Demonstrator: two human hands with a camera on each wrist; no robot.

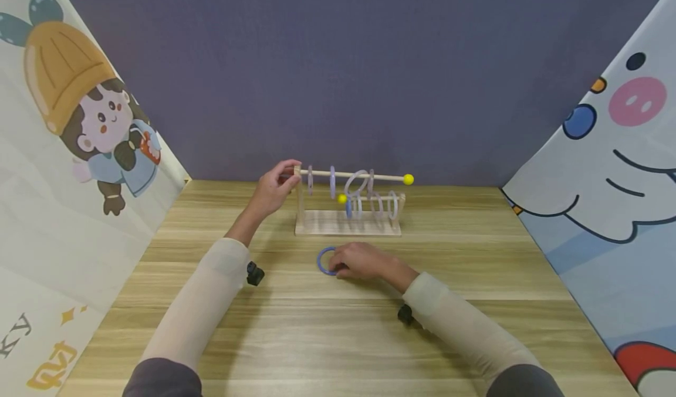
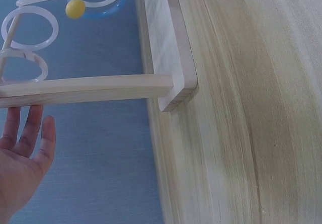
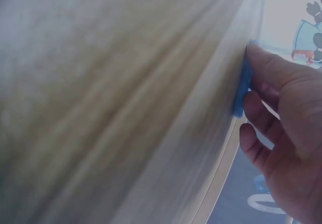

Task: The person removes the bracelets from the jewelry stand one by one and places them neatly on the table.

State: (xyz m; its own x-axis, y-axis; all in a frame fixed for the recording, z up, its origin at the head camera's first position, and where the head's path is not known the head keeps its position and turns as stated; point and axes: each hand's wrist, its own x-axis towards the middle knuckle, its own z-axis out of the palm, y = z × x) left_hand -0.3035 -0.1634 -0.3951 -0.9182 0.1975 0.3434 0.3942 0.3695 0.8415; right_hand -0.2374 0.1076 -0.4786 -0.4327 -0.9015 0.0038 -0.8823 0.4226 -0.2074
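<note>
A wooden rack [image 1: 348, 223] with two horizontal rods stands towards the back of the table. Several pale purple, white and blue rings hang on its rods, and each rod has a yellow ball [image 1: 408, 179] at one end. My left hand [image 1: 276, 187] holds the top of the rack's left post [image 2: 100, 89], its fingertips against the outer side; its thumb is out of the left wrist view. In front of the rack, my right hand [image 1: 361, 261] pinches the right side of a blue ring [image 1: 320, 262], which lies flat at the tabletop; its fingers partly cover it.
The wood-grain table [image 1: 317, 338] runs back to a dark blue-grey partition [image 1: 338, 80]. Printed cartoon panels flank the table on the left [image 1: 47, 209] and right [image 1: 597, 180]. Small black devices [image 1: 255, 274] sit at both wrists.
</note>
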